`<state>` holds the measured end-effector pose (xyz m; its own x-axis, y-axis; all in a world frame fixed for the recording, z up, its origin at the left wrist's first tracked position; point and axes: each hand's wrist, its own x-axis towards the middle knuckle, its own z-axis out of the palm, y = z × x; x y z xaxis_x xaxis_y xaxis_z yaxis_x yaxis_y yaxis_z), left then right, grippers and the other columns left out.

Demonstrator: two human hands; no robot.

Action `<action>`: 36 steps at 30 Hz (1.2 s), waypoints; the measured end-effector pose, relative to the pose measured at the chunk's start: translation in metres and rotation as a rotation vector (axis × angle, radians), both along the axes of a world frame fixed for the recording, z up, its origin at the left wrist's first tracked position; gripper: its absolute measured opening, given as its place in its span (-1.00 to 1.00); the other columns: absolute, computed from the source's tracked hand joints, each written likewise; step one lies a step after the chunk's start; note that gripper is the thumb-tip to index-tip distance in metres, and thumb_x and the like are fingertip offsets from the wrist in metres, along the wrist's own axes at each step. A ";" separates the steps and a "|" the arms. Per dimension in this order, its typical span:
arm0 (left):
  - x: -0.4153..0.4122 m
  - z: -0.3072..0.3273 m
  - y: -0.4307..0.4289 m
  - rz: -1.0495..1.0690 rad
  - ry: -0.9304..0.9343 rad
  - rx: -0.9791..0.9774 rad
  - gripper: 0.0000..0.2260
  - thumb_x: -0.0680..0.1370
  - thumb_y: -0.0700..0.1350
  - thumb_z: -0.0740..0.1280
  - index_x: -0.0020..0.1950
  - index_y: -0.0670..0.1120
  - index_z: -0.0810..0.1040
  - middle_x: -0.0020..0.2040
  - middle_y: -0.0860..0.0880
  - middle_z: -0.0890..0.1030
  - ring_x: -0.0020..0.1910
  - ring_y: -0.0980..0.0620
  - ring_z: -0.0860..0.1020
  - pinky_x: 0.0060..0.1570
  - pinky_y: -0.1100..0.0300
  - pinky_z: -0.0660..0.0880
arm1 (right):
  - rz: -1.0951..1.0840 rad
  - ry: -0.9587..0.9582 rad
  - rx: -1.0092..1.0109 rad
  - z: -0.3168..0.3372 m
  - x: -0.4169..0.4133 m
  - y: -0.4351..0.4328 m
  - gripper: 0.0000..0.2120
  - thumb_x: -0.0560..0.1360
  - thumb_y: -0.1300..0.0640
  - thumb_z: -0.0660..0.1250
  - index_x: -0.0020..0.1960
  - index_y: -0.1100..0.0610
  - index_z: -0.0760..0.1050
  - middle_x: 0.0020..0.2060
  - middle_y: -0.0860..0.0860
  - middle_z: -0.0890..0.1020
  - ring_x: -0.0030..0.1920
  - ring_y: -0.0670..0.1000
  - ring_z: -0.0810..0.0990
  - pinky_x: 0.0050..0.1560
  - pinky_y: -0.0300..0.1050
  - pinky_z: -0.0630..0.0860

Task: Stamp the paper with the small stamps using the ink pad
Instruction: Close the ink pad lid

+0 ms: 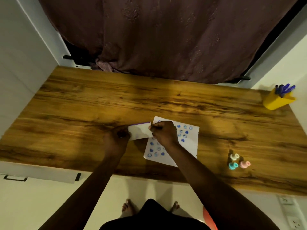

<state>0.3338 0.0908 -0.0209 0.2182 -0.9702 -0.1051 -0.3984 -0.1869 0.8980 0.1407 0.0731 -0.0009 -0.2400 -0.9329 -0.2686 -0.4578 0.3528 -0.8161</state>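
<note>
A white paper (pixel 189 146) covered with several blue heart and smiley prints lies on the wooden table (pixel 83 105). Just left of it sits the white ink pad case (pixel 140 131) with a purple far edge. My left hand (pixel 116 138) grips the case's left end. My right hand (pixel 163 133) pinches its right end and covers part of the paper. Whether the case lid is raised or flat is unclear. Three small stamps stand at the right: a white stamp (pixel 234 156), a teal stamp (pixel 232 166) and a pink stamp (pixel 245 164).
A yellow pen holder (pixel 275 101) with blue pens stands at the table's far right corner. A dark curtain (pixel 166 39) hangs behind the table. White walls flank both sides. My bare feet show on the floor below the table's near edge.
</note>
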 end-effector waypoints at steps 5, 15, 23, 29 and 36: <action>-0.052 0.010 -0.012 -0.059 0.095 0.010 -0.79 0.53 -0.27 0.49 0.16 -0.14 0.68 0.13 -0.15 0.74 0.04 -0.14 0.73 0.06 -0.19 0.68 | -0.148 -0.061 -0.039 0.010 -0.052 0.003 -0.83 0.50 0.02 0.53 -0.09 0.14 0.76 -0.19 0.09 0.78 -0.13 0.09 0.76 0.05 0.19 0.70; -0.183 0.016 -0.019 -0.170 0.077 -0.019 -0.74 0.51 -0.24 0.53 0.20 -0.14 0.72 0.09 -0.12 0.76 0.03 -0.07 0.72 0.14 0.00 0.65 | -0.266 -0.001 -0.058 0.019 -0.182 0.025 -0.85 0.47 0.09 0.55 -0.22 0.14 0.72 -0.27 0.09 0.77 -0.22 0.08 0.77 0.00 0.21 0.71; -0.271 0.003 -0.014 -0.284 0.083 -0.019 -0.77 0.46 -0.27 0.56 0.09 -0.15 0.73 -0.07 0.02 0.71 -0.02 0.03 0.69 0.12 0.12 0.56 | -0.304 0.042 0.027 0.019 -0.277 0.044 -0.82 0.44 0.09 0.58 -0.13 0.22 0.76 -0.22 0.17 0.78 -0.13 0.17 0.78 0.04 0.19 0.70; -0.311 -0.017 -0.010 -0.353 0.010 -0.013 -0.82 0.46 -0.27 0.56 0.04 -0.11 0.73 -0.11 0.04 0.70 -0.10 0.12 0.67 0.11 0.06 0.60 | -0.336 0.004 0.111 0.006 -0.317 0.053 -0.85 0.42 0.14 0.60 -0.18 0.23 0.74 -0.28 0.15 0.77 -0.22 0.17 0.78 -0.11 0.17 0.74; -0.329 -0.027 -0.011 -0.351 -0.119 0.010 -0.82 0.47 -0.21 0.55 0.07 -0.10 0.75 0.00 -0.08 0.77 -0.05 0.06 0.66 0.17 0.08 0.57 | -0.328 -0.012 0.185 -0.015 -0.331 0.054 -0.81 0.42 0.15 0.60 -0.12 0.30 0.73 -0.43 0.04 0.69 -0.53 -0.12 0.63 -0.34 -0.12 0.69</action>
<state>0.0046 0.0803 -0.0479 -0.1161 -0.9872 -0.1090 -0.5409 -0.0292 0.8405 -0.1907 0.1270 -0.0155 -0.5136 -0.7427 -0.4297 -0.2868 0.6206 -0.7298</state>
